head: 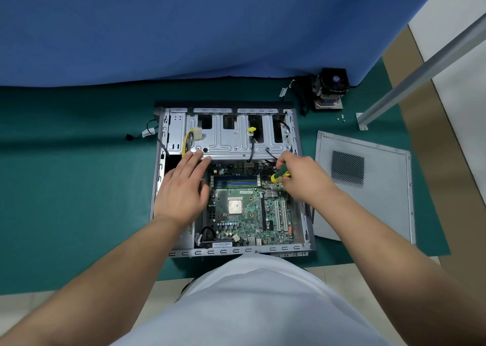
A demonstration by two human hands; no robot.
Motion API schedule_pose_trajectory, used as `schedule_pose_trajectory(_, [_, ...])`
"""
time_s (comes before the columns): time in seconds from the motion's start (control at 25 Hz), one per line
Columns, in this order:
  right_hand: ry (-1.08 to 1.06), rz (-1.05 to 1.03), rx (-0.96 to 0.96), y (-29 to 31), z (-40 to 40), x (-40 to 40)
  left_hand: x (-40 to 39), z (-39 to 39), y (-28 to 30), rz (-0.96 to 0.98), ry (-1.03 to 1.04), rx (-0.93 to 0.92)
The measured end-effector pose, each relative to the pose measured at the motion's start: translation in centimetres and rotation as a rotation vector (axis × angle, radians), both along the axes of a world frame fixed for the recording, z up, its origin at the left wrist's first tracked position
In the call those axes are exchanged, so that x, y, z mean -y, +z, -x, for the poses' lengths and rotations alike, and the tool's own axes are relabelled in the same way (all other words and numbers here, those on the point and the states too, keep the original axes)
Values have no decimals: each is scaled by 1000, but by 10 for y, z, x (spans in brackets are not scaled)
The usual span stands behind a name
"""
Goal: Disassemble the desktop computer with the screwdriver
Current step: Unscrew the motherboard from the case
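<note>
Currently: right hand [302, 177] grips screwdriver [281, 174] over motherboard [247, 209]; left hand [184, 188] flat, fingers straight, on drive cage [223, 138]. Side panel [368, 182] right, cooler [330, 88] behind.

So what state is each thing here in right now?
Computer case: lying open.
Side panel: off, on the mat.
Cooler fan: removed, set aside.
Processor: uncovered.
Screwdriver: gripped, tip at motherboard.
Left hand: flat, fingers straight.
Right hand: holding screwdriver.

Likely an office or training room: blue partition [184, 24] behind, green mat [79, 188], pale tiled floor [457, 30], metal post [420, 69].
</note>
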State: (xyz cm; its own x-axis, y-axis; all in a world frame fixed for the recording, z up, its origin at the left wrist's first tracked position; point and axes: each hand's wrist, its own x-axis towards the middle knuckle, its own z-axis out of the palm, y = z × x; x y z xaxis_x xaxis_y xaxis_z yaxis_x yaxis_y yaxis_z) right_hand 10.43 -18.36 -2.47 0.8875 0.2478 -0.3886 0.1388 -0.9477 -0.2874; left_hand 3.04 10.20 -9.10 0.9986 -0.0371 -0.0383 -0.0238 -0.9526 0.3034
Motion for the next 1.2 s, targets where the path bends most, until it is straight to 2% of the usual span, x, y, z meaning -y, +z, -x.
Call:
schedule_pose_trajectory(0.28, [22,-3,-21,2,6,1,-2,-1,-3,-2,-9,0])
schedule_pose_trajectory(0.44, [137,41,-35,4,3,-4,-3,-1,-6,-17,-9,-1])
schedule_pose_trajectory(0.56, [207,144,-18,8,-6,-13,-3,-2,-9,-22,-12,-6])
schedule_pose_trajectory(0.68, [241,313,115,10,-14,-17,-4,-2,-11,-25,-14,3])
schedule_pose_trajectory(0.84, [519,114,32,12,-19,-7,-5,-2,-13,-22,-14,9])
schedule_pose_trajectory(0.96, [425,72,25,12,-17,0,-4,-2,-13,-15,-13,10])
schedule_pose_trajectory(1.04, [261,207,95,7,-13,-1,-3,-2,-13,-11,-13,8])
schedule_pose_trajectory(1.12, [294,278,165,4,-11,-1,-4,-2,-12,-11,-9,9])
schedule_pose_trajectory(1.2, [385,157,140,6,-11,1,-4,-2,-11,-6,-6,6])
